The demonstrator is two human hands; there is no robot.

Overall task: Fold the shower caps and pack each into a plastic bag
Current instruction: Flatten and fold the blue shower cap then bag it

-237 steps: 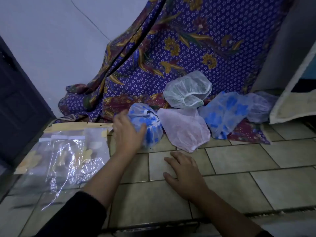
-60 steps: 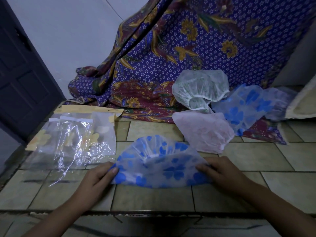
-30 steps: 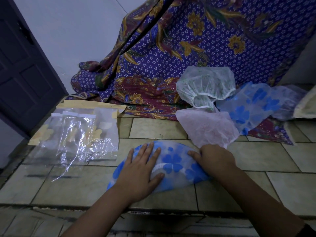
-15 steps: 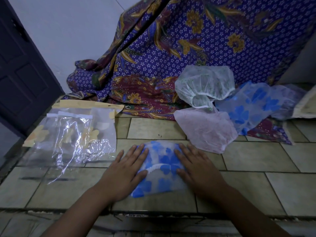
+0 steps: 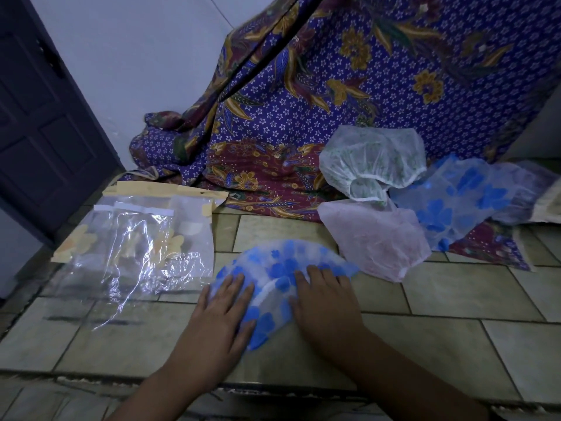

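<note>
Since the clear plastic bags (image 5: pixel 133 247) sit at the left of the frame, just beside the work spot, the person has them within easy reach for the packing part. Moving right, the left hand (image 5: pixel 223 311) lies palm down on the lower-left part of the blue-flowered shower cap (image 5: pixel 282 265), fingers straight and slightly spread. The cap is in the lower middle of the frame on the tiled ledge (image 5: pixel 455 299), squashed into a rough half-moon, with its white elastic edge curving between the two hands. The right hand (image 5: pixel 324 302) presses the cap's right side, fingers straight and close together. Neither hand pinches anything.

Looks like the flatten-and-fold step, so this one isn't bagged yet. To do it well, probably push the air out toward the elastic opening first, since that thin plastic likely puffs back up. Then pin one side with a flat hand while the other brings its side over, and crease each fold with the palm. Aim for a packet narrower than a bag mouth.

Further right, a pink cap (image 5: pixel 376 238), a white-green cap (image 5: pixel 370 159) above it and another blue cap (image 5: pixel 455 202) lie unfolded by the batik cloth (image 5: pixel 334 86).
</note>
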